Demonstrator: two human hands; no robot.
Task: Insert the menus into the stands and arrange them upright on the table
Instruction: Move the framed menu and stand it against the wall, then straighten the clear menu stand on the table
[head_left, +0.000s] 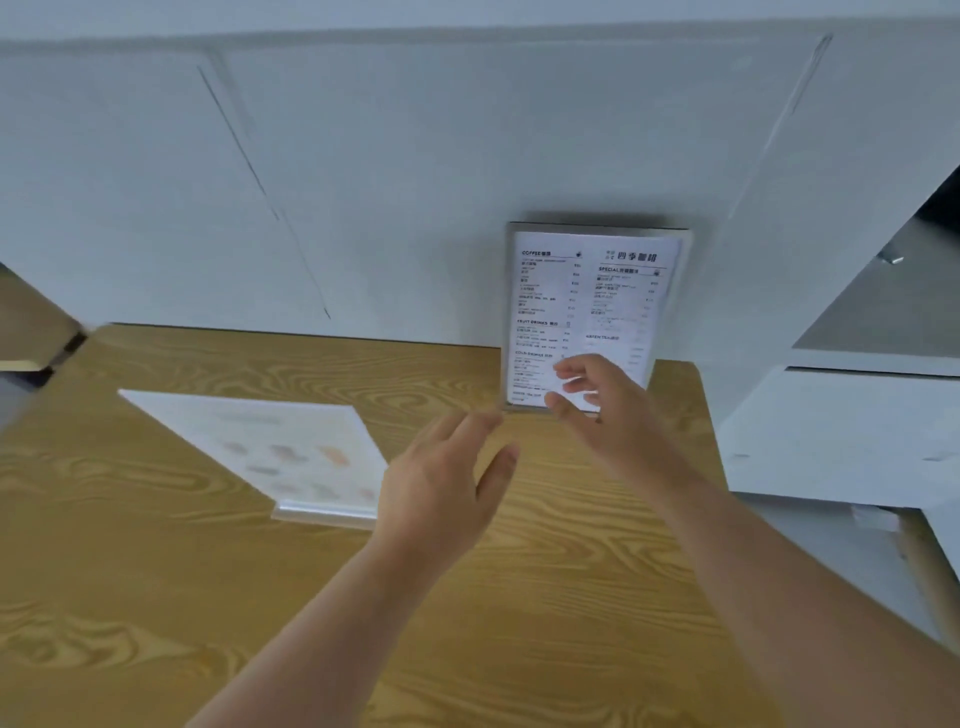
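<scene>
A clear stand with a black-and-white coffee menu (587, 306) stands upright at the back of the wooden table (156, 571), against the white wall. My right hand (597, 400) is in front of its lower edge, fingers spread, holding nothing; whether it touches the stand is unclear. Just left of it, my left hand (452, 483) hovers over the table with its fingers apart and empty. A second clear stand with a pale, coloured menu (280, 452) lies flat on the table to the left, its base toward me.
A white wall (363, 182) rises directly behind the table. White furniture and boards (841, 441) crowd the right side past the table's edge. The table's left corner (83, 338) is at the far left. The view is motion-blurred.
</scene>
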